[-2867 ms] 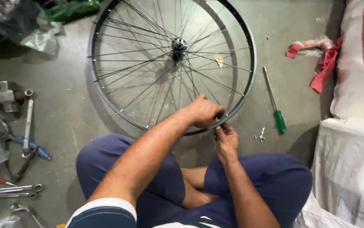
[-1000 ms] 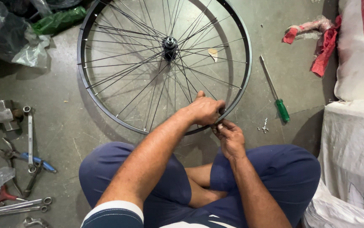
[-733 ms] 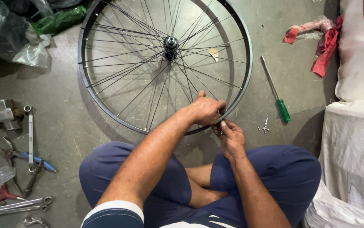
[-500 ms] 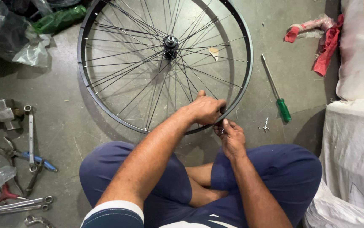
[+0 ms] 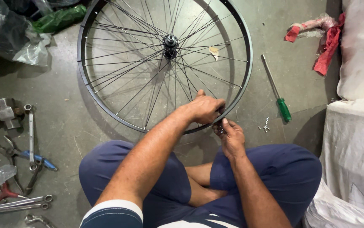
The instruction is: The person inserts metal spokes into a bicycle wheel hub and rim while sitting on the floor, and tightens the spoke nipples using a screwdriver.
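Head view: spoked wheel (image 5: 106, 90) lies flat on concrete floor (image 5: 63, 114). Left hand (image 5: 203, 109) grips its thin black rim; right hand (image 5: 231, 135) pinches a small metal part at the rim.

— What is the bicycle wheel (image 5: 165, 63) made of?
— Metal: a dark, slightly glossy rim (image 5: 243, 80), thin bright wire spokes (image 5: 127, 69) and a shiny steel hub (image 5: 170, 42).

— And the ground?
— The floor (image 5: 63, 122) looks like matt grey concrete, rough and scuffed. A screwdriver (image 5: 277, 95) has a dull metal shaft and a glossy green plastic handle. The spanners (image 5: 30, 131) are bare polished steel.

— Anything soft?
— Coarse woven white sacks (image 5: 355, 147), crumpled red cloth (image 5: 327, 42), and smooth blue fabric trousers (image 5: 283, 173).
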